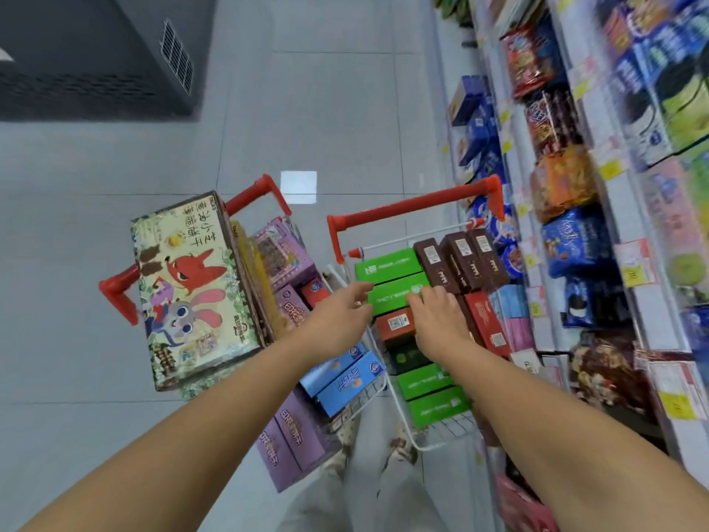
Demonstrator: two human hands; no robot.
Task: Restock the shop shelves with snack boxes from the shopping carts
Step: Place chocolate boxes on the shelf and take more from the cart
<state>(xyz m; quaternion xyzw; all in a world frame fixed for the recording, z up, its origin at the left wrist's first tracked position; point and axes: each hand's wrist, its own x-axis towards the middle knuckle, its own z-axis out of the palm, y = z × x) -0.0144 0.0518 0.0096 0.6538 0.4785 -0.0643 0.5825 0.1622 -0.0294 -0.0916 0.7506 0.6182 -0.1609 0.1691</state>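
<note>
Head view: the restocking is judged to be at an early stage, since two carts are seen heavily loaded and no box is being carried toward the shelves (637,270). These stand just right of the right cart (418,204) and are already crowded with packets. Inside the right cart, four bright green boxes (387,264) are counted, two at its far end and two at its near end, with one darker box between them. Three brown boxes (466,263) are stood at its far right corner, and two red boxes (485,320) lie near its middle. The left cart (119,293), just left of the right cart, is filled with one large cartoon box (188,278), two blue boxes (347,382) and at least three purple boxes (287,431). The left hand (345,312) is held wide, fingers straight and nothing held, at the right cart's left rim. The right hand (441,314) is laid on the second green box inside the right cart; whether that box is gripped cannot be told.
</note>
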